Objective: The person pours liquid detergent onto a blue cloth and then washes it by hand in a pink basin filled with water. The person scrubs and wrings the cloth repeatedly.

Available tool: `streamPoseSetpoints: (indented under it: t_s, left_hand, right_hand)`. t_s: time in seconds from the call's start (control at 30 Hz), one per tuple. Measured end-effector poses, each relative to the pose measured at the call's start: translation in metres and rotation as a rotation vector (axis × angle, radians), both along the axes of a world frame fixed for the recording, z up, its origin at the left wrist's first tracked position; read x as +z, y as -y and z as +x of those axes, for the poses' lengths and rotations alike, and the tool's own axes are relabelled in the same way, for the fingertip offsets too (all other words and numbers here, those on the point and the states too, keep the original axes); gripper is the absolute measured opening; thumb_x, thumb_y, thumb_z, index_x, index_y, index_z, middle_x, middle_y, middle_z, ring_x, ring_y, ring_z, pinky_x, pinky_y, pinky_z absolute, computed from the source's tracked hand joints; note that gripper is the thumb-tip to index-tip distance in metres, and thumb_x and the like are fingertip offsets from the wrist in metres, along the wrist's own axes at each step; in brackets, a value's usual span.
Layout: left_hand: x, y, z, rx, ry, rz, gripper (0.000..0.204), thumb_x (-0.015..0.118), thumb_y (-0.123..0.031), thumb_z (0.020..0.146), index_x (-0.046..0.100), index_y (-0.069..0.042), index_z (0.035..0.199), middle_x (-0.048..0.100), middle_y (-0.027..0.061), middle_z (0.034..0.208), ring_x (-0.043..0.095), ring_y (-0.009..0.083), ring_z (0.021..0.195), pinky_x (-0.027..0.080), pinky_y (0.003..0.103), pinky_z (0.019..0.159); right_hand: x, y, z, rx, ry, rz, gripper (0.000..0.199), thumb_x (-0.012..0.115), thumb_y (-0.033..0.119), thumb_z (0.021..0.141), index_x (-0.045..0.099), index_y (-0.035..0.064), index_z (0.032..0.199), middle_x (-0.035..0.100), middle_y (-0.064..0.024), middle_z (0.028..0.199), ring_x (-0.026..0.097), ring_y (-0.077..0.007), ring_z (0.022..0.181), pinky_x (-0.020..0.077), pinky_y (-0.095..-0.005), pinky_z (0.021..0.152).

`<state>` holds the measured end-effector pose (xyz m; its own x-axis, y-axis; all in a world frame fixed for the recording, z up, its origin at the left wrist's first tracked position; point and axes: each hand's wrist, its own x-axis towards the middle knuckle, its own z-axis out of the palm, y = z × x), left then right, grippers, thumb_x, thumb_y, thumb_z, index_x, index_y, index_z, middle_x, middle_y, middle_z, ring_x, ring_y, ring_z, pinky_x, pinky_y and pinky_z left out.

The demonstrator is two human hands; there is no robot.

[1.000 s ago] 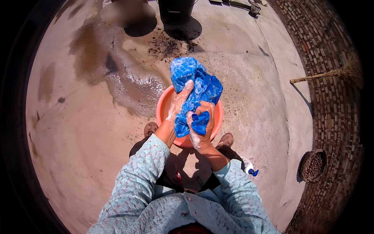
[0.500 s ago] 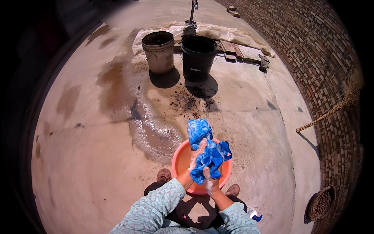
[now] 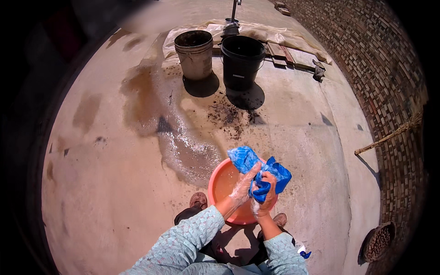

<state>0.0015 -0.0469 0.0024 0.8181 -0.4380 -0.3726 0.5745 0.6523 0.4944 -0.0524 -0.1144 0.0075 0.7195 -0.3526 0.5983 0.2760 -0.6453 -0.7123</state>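
Observation:
A wet blue cloth [image 3: 244, 158], white with suds in places, is bunched between my two hands above a pink basin [image 3: 212, 191]. My left hand [image 3: 244, 187], foamy across its back, presses against the cloth with its thumb side up. Around the gathered middle close the fingers of my right hand [image 3: 267, 190]. One end of the cloth sticks out past the far rim, and another spreads to the right over the basin's edge. Cloudy brownish water [image 3: 225, 181] shows in the basin, which sits on the ground between my feet.
Farther ahead stand a pale dirty bucket [image 3: 195, 59] and a black bucket [image 3: 240, 68], with dark debris [image 3: 231, 114] scattered before them. A wet patch [image 3: 192, 153] lies left of the basin. Along the brick wall [image 3: 362, 59] are a broom [image 3: 389, 135] and a round basket [image 3: 378, 242].
My right hand has shifted up from under the cloth and now wraps its middle. The cloth has been turned, with its right end spread farther out. The whole view has shifted slightly.

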Motion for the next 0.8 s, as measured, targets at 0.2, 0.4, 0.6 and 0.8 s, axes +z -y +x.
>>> streamPoseSetpoints:
  t_s: [0.2,0.4,0.6,0.8]
  left_hand:
    - [-0.01,0.0,-0.019,0.046,-0.02,0.004,0.029,0.057,-0.016,0.088,0.051,-0.005,0.115,0.06,0.0051,0.096,0.06,0.0157,0.082,0.052,0.03,0.073]
    - [-0.033,-0.007,-0.005,0.102,0.116,-0.001,0.022,0.053,-0.012,0.089,0.052,-0.003,0.109,0.059,0.0057,0.095,0.061,0.0142,0.082,0.053,0.028,0.069]
    - [-0.02,0.002,-0.017,-0.012,0.168,0.176,0.035,0.055,-0.023,0.091,0.045,-0.006,0.121,0.057,0.0034,0.107,0.058,0.0141,0.092,0.05,0.029,0.079]
    - [-0.02,0.01,-0.02,-0.015,0.268,0.239,0.042,0.057,-0.024,0.091,0.043,-0.005,0.126,0.054,0.0041,0.114,0.055,0.0142,0.101,0.047,0.03,0.086]
  right_hand:
    - [-0.025,0.015,0.021,-0.064,-0.039,0.329,0.031,0.067,0.015,0.081,0.047,0.0043,0.102,0.059,-0.0116,0.084,0.059,-0.0236,0.075,0.0475,-0.0334,0.068]
    - [-0.006,-0.005,0.008,-0.018,-0.098,0.075,0.034,0.066,0.008,0.076,0.054,0.0054,0.107,0.056,-0.0108,0.082,0.058,-0.0289,0.076,0.0467,-0.0348,0.068]
    - [-0.012,0.021,0.026,-0.117,-0.152,0.136,0.02,0.067,0.02,0.082,0.056,0.0044,0.088,0.058,-0.0128,0.066,0.058,-0.0279,0.058,0.0451,-0.0338,0.055]
    - [-0.024,0.025,0.025,-0.203,-0.129,0.529,0.021,0.068,0.02,0.083,0.054,0.0037,0.085,0.055,-0.0074,0.075,0.054,-0.0196,0.065,0.0434,-0.0308,0.058]
